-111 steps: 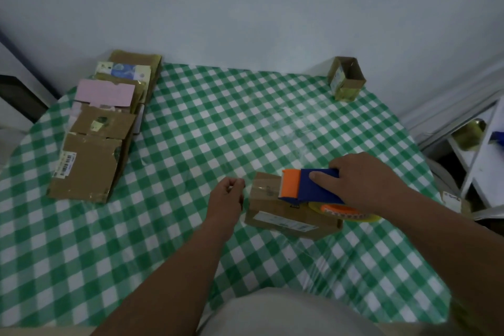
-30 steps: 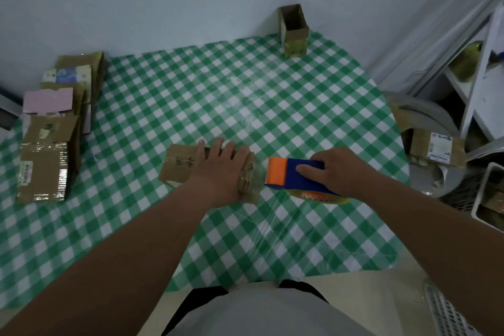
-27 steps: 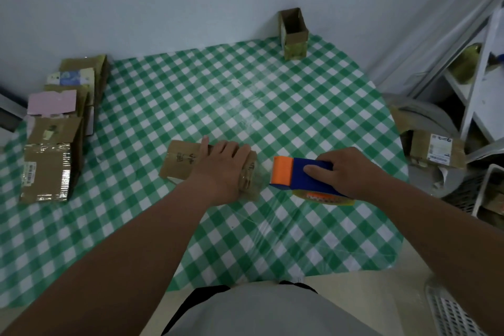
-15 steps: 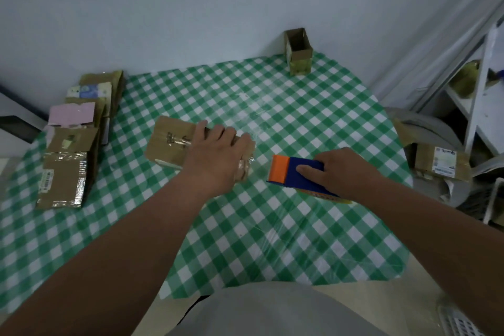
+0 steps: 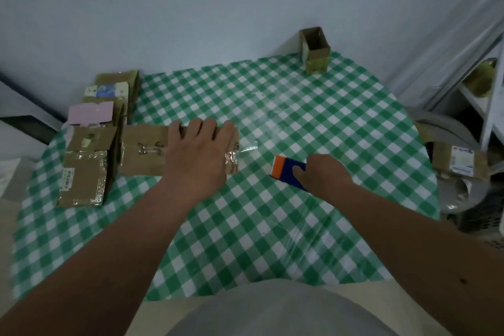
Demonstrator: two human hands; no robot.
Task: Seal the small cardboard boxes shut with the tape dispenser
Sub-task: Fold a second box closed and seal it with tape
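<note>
Head view: left hand (image 5: 199,155) lies flat, fingers straight, on the taped cardboard box (image 5: 144,154) beside the flat box stack (image 5: 87,169) at the tabletop (image 5: 272,226) left, right hand (image 5: 324,174) grip clenched around blue-orange tape dispenser (image 5: 286,170) just right of it.
</note>
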